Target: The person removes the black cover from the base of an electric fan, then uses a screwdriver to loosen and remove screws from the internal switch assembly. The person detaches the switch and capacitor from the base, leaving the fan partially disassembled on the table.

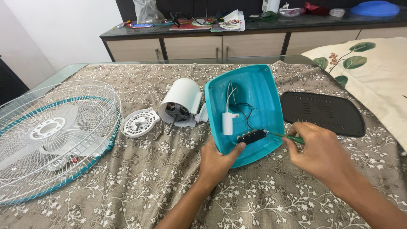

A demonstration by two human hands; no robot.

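Head view: the left hand (217,159) reaches in from below, fingers closed on the lower edge of the tilted teal fan base (254,95), thumb on its black switch block (252,136). The right hand (319,148) pinches a green-handled screwdriver (288,137), tip at that block. Inside the base: a white capacitor (227,123) and wires, on the cloth-covered table (127,186).

One head-worn camera looks down and forward, close over the cloth-covered table (127,191), toward the far cabinet (190,44).
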